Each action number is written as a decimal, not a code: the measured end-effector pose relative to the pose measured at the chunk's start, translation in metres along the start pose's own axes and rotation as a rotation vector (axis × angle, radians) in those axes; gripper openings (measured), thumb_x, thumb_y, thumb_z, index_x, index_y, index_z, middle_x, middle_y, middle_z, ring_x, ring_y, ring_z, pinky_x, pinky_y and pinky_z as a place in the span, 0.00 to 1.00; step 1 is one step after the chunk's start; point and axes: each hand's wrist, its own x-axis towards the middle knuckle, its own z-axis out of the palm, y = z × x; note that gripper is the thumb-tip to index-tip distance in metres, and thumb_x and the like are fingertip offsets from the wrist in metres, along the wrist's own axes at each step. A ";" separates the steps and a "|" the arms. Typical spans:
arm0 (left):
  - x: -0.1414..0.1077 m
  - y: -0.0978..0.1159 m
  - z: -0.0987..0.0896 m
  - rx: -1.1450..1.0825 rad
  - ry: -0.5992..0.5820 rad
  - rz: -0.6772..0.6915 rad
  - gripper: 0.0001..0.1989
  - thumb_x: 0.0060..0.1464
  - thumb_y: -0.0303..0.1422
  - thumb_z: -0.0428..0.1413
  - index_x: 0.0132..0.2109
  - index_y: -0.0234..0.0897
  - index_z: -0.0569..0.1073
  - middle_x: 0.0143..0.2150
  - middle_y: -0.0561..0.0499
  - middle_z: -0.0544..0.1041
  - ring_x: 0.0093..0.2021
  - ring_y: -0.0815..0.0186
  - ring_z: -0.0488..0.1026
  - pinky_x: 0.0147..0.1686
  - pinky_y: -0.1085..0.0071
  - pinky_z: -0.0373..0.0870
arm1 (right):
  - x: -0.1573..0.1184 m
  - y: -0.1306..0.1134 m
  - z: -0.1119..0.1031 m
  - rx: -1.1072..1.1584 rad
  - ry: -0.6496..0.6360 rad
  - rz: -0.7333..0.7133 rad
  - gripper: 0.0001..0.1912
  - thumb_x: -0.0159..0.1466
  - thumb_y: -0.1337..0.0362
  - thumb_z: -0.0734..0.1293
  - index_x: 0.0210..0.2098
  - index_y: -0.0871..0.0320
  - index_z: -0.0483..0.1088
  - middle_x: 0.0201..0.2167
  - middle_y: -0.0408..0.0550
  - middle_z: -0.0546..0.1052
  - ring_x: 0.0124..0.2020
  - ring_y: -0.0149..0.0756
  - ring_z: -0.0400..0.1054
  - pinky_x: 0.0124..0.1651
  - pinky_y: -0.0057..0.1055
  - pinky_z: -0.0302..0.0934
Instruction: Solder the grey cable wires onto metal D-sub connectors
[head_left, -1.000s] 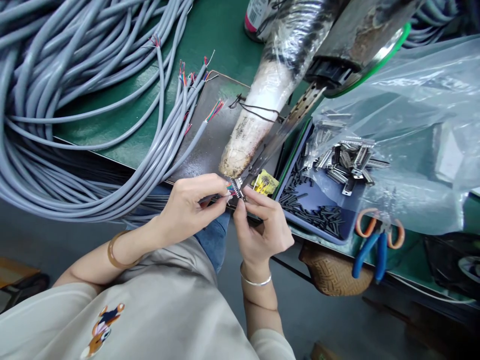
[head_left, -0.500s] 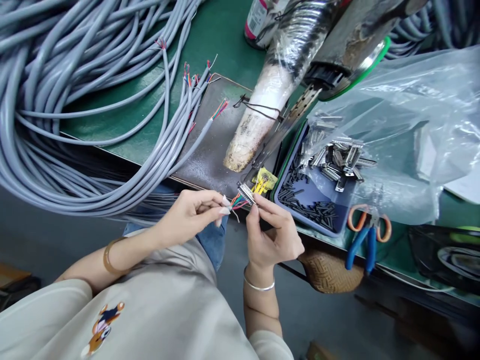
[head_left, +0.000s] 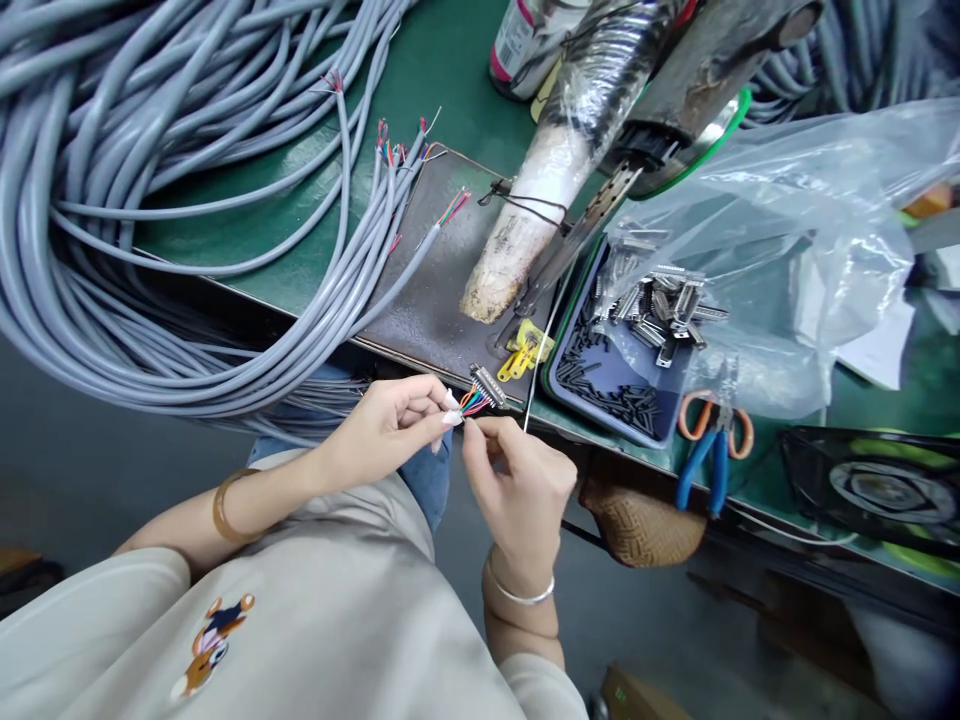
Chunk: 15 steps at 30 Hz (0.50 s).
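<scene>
My left hand [head_left: 397, 420] is closed in a pinch on the end of a grey cable, mostly hidden by the fingers. Red, green, blue and orange wires [head_left: 472, 403] fan out from it to a metal multi-pin connector [head_left: 489, 386], which stands free of my right hand. My right hand [head_left: 521, 475] is closed, thumb and forefinger pinched just below the wires; what lies between them is too small to make out. A thin pale strand [head_left: 541, 350] runs up from behind that hand. Yellow clips [head_left: 517, 362] lie beyond the connector on a dark board [head_left: 442, 290].
Looped grey cables [head_left: 180, 190] fill the left. A plastic-wrapped duct [head_left: 540, 200] hangs over the board. At right are a tray [head_left: 551, 385] with metal connectors and black sleeves, a clear plastic bag [head_left: 780, 230], pliers [head_left: 716, 440] with blue-and-orange handles and a woven basket [head_left: 641, 520].
My right hand has let go of the connector and moved slightly left and down to pinch beside my left fingertips. The pale strand now shows near it. The view has shifted a little.
</scene>
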 end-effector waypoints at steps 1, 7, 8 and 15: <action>-0.002 -0.001 0.000 0.011 -0.012 0.013 0.13 0.59 0.40 0.64 0.38 0.34 0.73 0.24 0.55 0.74 0.23 0.73 0.70 0.25 0.77 0.67 | 0.000 -0.001 0.001 0.047 -0.013 0.023 0.12 0.70 0.63 0.68 0.29 0.56 0.73 0.17 0.35 0.68 0.17 0.23 0.60 0.24 0.25 0.54; -0.016 -0.009 0.004 0.370 0.131 0.306 0.07 0.65 0.33 0.58 0.46 0.34 0.77 0.30 0.51 0.80 0.26 0.70 0.74 0.28 0.75 0.69 | 0.000 0.033 -0.023 0.357 0.576 0.127 0.14 0.69 0.57 0.69 0.29 0.54 0.76 0.17 0.37 0.70 0.12 0.26 0.55 0.15 0.29 0.46; -0.018 -0.012 0.008 0.474 0.157 0.401 0.06 0.65 0.31 0.58 0.46 0.34 0.78 0.31 0.51 0.81 0.28 0.70 0.75 0.29 0.75 0.69 | 0.004 0.047 -0.031 0.266 0.639 0.097 0.12 0.68 0.58 0.71 0.29 0.54 0.78 0.16 0.38 0.70 0.12 0.26 0.56 0.15 0.29 0.46; -0.015 -0.035 0.027 0.980 -0.220 0.679 0.11 0.66 0.28 0.56 0.34 0.31 0.79 0.27 0.48 0.79 0.24 0.67 0.72 0.24 0.71 0.60 | 0.046 0.150 -0.056 -0.186 0.118 0.164 0.07 0.54 0.63 0.80 0.32 0.55 0.83 0.29 0.45 0.83 0.19 0.23 0.64 0.24 0.27 0.58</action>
